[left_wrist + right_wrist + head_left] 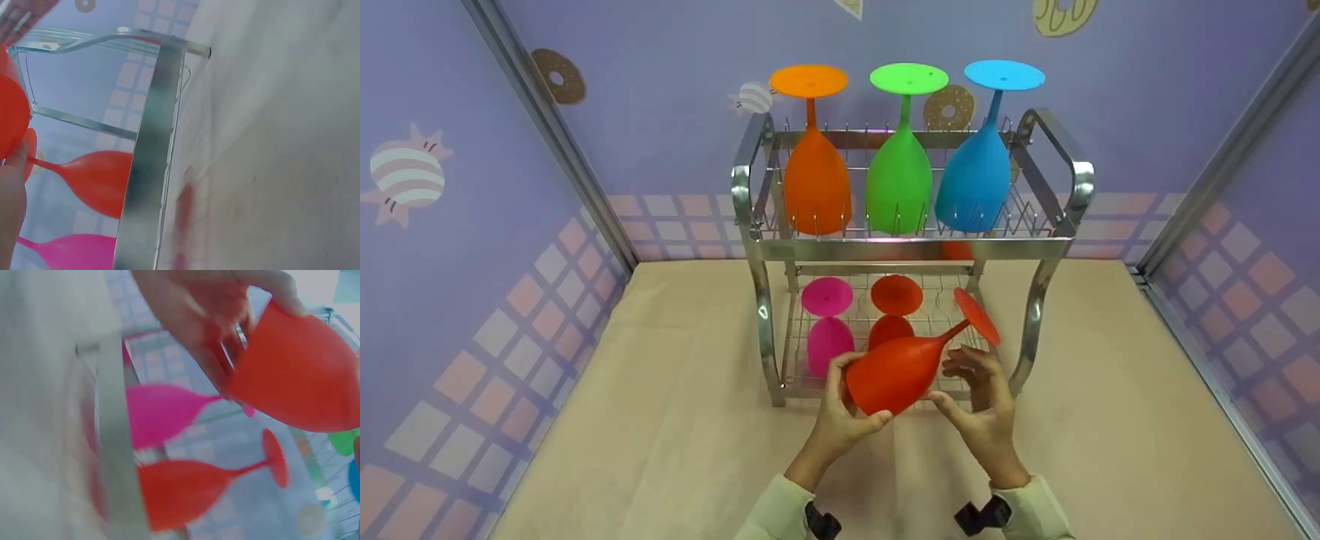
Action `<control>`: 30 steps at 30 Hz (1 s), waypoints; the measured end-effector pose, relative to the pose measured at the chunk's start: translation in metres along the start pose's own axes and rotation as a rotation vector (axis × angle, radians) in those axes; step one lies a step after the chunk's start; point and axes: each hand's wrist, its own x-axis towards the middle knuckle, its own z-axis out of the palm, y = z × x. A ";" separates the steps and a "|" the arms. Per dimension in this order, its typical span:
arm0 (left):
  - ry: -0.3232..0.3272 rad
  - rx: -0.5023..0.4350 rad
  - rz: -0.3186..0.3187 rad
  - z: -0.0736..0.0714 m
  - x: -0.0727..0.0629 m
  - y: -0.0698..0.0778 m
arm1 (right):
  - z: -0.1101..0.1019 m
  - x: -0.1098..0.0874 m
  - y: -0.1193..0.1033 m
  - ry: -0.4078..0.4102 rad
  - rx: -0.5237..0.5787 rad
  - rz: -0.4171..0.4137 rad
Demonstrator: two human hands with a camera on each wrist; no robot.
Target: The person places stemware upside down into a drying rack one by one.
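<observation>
A red plastic wine glass (pixel 896 371) is tilted in front of the rack, its foot up and to the right. My left hand (pixel 840 424) grips the bowl near its rim, thumb on the near side. Beside the bowl and below the stem is my right hand (pixel 986 416), fingers loosely bent and parted; whether its thumb touches the glass I cannot tell. Behind, on the lower tier, a pink wine glass (pixel 830 346) and another red wine glass (pixel 183 492) stand upside down, the second partly hidden by the held glass.
A two-tier metal rack (pixel 915 249) stands on the beige tabletop (pixel 660 420). Its upper tier carries upside-down orange (pixel 817 184), green (pixel 898 184) and blue (pixel 975 180) wine glasses. Purple patterned panels (pixel 675 97) enclose the back and sides.
</observation>
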 end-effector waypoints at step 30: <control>-0.111 0.133 -0.058 -0.005 -0.004 -0.003 | 0.013 -0.015 0.004 -0.035 -0.038 0.355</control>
